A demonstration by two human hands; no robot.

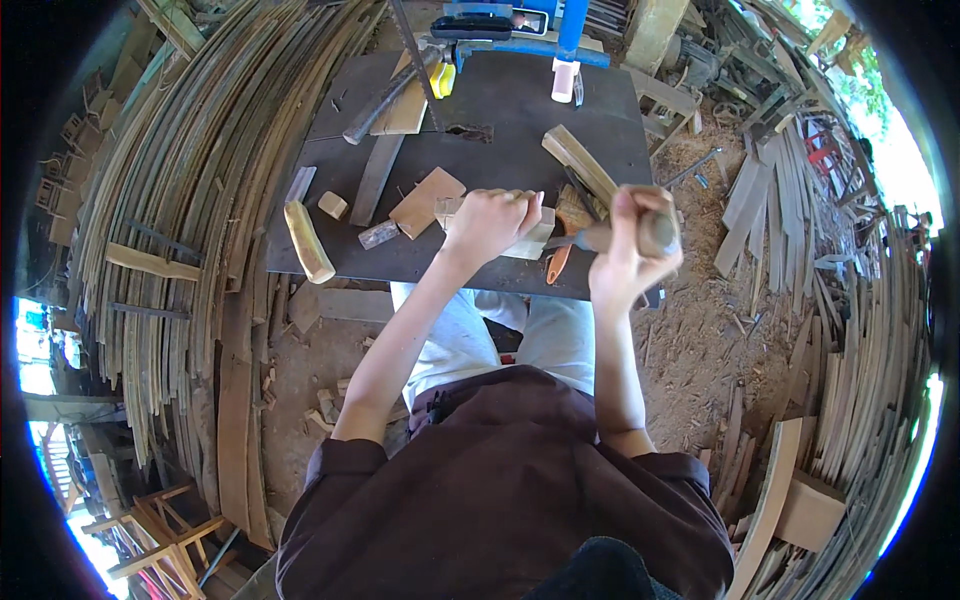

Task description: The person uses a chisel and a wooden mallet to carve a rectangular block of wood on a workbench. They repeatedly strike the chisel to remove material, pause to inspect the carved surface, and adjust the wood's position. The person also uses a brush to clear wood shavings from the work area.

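Note:
My left hand [492,226] is closed in a fist over a pale wood block [532,236] near the front edge of the dark worktable [480,165]. To its right, my right hand [625,245] grips a tool with a thick wooden handle [657,233]. Its short metal blade [567,241] points left at the block; I cannot tell whether they touch. Just below the blade lies an orange handle [557,264]. Behind my right hand is a long squared wood stick [580,162]. A flat brown board [428,201] rests left of my left hand.
A curved wood piece [308,242], a small cube [333,205] and a greyish block [379,235] lie on the table's left. Farther back are a hammer-like tool [385,97], a yellow object [442,80] and a blue frame [535,47]. Stacked wood strips [215,150] flank the left.

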